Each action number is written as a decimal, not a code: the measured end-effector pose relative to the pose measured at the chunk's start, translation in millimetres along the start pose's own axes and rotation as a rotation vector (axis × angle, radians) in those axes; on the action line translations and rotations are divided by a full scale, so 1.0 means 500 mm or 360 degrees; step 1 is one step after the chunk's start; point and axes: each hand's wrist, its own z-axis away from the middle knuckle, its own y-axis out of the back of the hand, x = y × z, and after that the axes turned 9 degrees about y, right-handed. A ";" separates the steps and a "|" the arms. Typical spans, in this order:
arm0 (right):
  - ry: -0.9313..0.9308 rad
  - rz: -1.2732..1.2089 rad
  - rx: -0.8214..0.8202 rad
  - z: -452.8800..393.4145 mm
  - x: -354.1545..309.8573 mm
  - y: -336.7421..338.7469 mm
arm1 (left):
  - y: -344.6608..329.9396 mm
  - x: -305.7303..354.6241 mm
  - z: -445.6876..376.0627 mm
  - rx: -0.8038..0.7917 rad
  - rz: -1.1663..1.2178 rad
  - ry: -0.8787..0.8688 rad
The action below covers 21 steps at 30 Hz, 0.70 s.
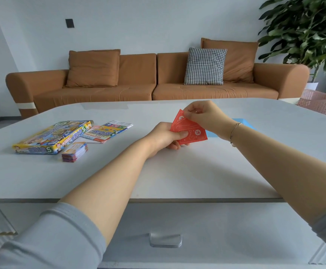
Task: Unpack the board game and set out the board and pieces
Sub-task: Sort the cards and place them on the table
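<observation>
Just past the middle of the table (177,171), both hands hold a red perforated sheet (189,131) a little above the surface. The left hand (164,135) has its grip clamped on the sheet's lower edge, thumb on top and fingers curled beneath; the right hand (201,113) pinches the upper corner at about 12 o'clock of the sheet between thumb and fingertip. The sheet looks like thin card, light and bendy, with dotted punch-out lines, so it will likely tear along those lines if pulled unevenly; holding close to a perforation and easing pieces out should suit it best. At about 9 o'clock from the hands lie the game box (51,137), the folded game board (107,131) beside it, and a card stack (74,152) just in front of the box. A blue sheet (241,121) lies flat behind the right wrist at about 2 o'clock. The near half of the table gives open room for laying pieces, well inside the front edge, though small light pieces could slide on the smooth top.
</observation>
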 end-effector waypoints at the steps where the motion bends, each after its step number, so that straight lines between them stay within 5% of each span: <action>1: -0.0019 -0.0036 0.0030 0.001 -0.001 0.003 | 0.001 -0.003 -0.002 0.0031 0.0059 -0.0024; 4: -0.0132 -0.0210 0.0139 0.003 -0.001 0.025 | 0.007 -0.009 -0.011 0.0318 0.0149 -0.0153; 7: -0.0235 -0.0177 0.0108 0.010 0.006 0.048 | 0.023 -0.002 -0.019 0.0583 -0.0381 -0.0367; 10: -0.0311 0.0191 -0.0110 0.033 0.008 0.047 | 0.035 0.012 -0.017 0.0393 -0.1094 -0.0351; 13: -0.0255 0.0610 -0.0453 0.061 0.010 0.034 | 0.032 0.019 -0.010 0.0294 -0.1202 -0.0302; 21: -0.0114 0.0823 -0.0508 0.073 0.016 0.020 | 0.013 0.022 -0.012 0.0258 -0.1779 -0.0356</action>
